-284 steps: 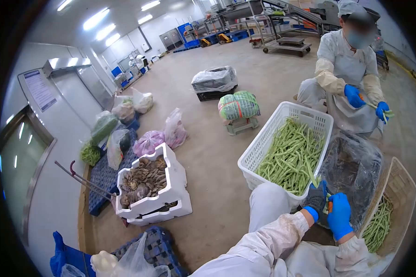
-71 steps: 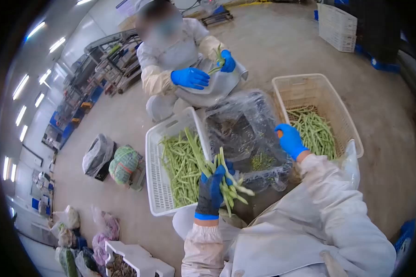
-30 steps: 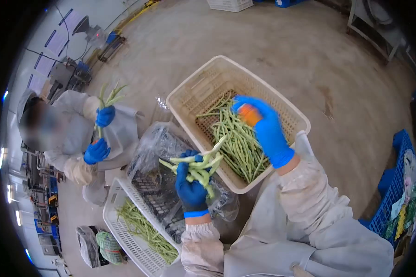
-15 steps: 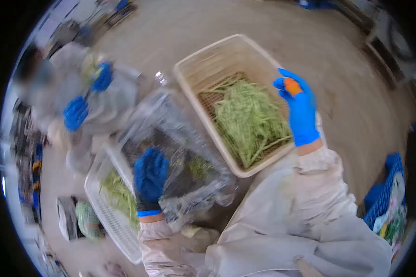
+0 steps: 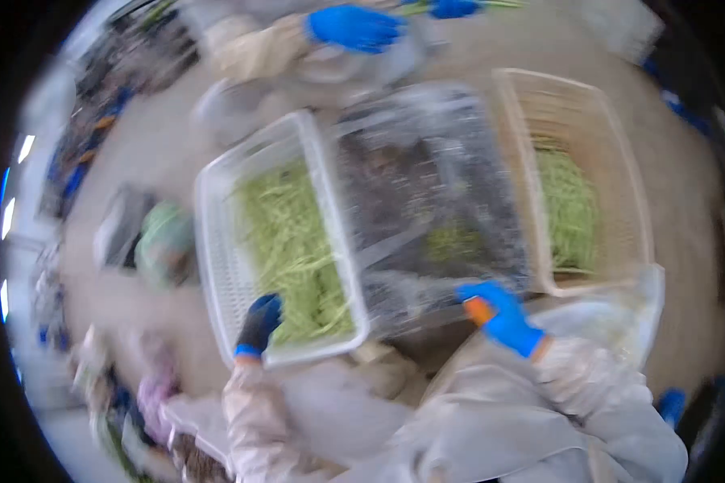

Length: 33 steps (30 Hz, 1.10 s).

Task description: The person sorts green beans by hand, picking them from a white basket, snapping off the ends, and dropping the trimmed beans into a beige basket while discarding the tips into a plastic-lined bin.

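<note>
My left hand (image 5: 259,325), in a dark blue glove, is at the near edge of a white slotted basket (image 5: 212,266), beside long, thin green vegetables (image 5: 292,249) whose kind I cannot make out. Its fingers are blurred but look stretched out, with nothing visible in them. My right hand (image 5: 505,320), in a bright blue glove, is closed around a small orange object (image 5: 479,311), partly hidden by the fingers. It hovers near the front edge of a plastic-covered dark surface (image 5: 395,205). Green scraps (image 5: 453,241) lie there.
A beige basket (image 5: 638,201) holding similar green vegetables (image 5: 568,209) stands on the right. Across from me, a co-worker's blue-gloved hand (image 5: 356,28) is over their lap. A green bundle (image 5: 165,241) and a grey bag (image 5: 125,225) lie on the floor at left.
The view has swung left, so both baskets now sit farther right. My left hand has gone from over the plastic to the white basket; my right has left the beige basket, keeping the orange object.
</note>
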{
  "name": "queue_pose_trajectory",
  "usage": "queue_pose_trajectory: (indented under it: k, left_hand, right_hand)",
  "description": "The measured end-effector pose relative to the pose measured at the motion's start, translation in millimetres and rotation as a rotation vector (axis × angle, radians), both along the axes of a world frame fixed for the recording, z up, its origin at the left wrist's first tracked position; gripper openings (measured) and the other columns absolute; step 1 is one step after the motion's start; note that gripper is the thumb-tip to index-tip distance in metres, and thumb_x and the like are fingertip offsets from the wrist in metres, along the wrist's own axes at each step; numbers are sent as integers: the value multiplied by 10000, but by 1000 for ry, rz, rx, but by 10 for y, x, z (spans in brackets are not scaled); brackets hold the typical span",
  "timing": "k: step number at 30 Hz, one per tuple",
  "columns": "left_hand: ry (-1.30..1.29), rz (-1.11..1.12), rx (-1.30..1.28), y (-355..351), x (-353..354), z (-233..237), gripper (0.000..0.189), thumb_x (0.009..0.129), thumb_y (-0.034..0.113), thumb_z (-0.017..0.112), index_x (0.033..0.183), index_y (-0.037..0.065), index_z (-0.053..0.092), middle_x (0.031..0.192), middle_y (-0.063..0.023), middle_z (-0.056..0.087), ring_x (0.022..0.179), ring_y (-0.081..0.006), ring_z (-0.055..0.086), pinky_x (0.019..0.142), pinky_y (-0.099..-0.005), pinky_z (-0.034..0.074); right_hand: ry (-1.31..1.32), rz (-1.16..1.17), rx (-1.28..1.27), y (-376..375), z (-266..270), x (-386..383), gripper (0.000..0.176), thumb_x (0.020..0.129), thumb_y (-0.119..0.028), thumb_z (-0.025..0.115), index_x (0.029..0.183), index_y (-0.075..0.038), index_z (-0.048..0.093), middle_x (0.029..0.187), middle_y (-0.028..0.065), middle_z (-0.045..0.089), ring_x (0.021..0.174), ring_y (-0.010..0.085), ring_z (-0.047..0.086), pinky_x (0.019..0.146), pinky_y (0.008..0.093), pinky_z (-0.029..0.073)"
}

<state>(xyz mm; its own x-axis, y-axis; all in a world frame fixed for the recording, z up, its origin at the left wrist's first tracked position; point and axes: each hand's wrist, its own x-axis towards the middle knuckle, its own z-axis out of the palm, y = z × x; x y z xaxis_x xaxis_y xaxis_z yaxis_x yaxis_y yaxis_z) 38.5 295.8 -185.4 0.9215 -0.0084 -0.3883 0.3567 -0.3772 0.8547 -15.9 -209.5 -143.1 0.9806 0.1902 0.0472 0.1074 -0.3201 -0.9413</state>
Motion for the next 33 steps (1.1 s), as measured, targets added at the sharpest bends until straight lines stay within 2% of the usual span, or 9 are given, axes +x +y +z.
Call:
queue_pose_trajectory:
  k: [5,12,18,20,24,26,27,29,33]
  left_hand:
    - [-160,-210,56,-237,336,-211,370,884,223,555,1205,40,525,960,-14,589,799,-91,552,659,-238,456]
    - [311,132,-78,-379,374,-87,444,854,348,601,1219,106,526,1090,-56,594,917,-169,588,749,-312,485]
    - [218,103,22,-486,446,189,392,903,292,531,1225,70,516,1131,-93,579,957,-189,588,787,-317,487]
    - [243,34,-135,-581,491,415,441,930,101,468,1335,-30,352,1349,-168,417,1253,-289,414,1040,-445,370]
    - [180,104,-161,-1119,366,800,398,954,140,397,1312,-34,387,1332,-183,431,1240,-298,427,1042,-423,382]
    - [228,225,-249,-1240,348,846,398,940,92,386,1317,-34,381,1336,-185,424,1244,-303,418,1043,-433,385]
    - [168,123,-201,-1311,348,864,385,932,73,408,1299,-40,401,1320,-189,439,1223,-303,437,1042,-421,387]
    - [-69,-252,166,-1619,360,1018,338,897,4,462,1230,-54,479,1244,-186,513,1173,-291,482,1017,-377,405]
    - [-265,-358,359,-2132,594,1165,324,887,-29,431,1197,-41,524,1172,-156,582,1155,-278,504,967,-362,421]
  right_hand:
    - [-4,-37,-232,-455,403,-98,247,858,-125,579,1097,-73,612,1008,135,627,915,311,596,807,383,472]
    - [277,-290,-802,-2529,433,511,255,741,-178,532,917,-60,675,877,185,653,821,376,620,754,436,489]
    - [714,1,-1075,-3697,-816,1129,261,706,-193,572,878,-25,675,871,182,665,838,353,633,731,426,490]
    - [781,-105,-999,-3409,-886,1075,269,730,-221,561,914,-62,678,932,171,664,862,346,632,726,434,490]
    - [857,-200,-854,-3248,-1625,1049,324,781,-313,566,999,-97,671,1028,164,648,917,340,624,782,421,490]
    - [748,-436,-870,-3818,-3881,980,354,779,-342,591,1001,-78,671,1023,173,648,936,359,617,810,414,482]
    - [834,-748,-642,-3354,-2905,1121,383,750,-328,625,992,-34,665,1009,206,644,929,371,618,802,412,486]
    - [825,-864,-526,-3188,-2616,1115,398,740,-322,634,980,-5,658,996,226,640,922,373,619,794,409,490]
    - [755,-854,-384,-3445,-2443,1151,355,737,-264,665,922,39,647,870,227,654,790,288,660,720,390,512]
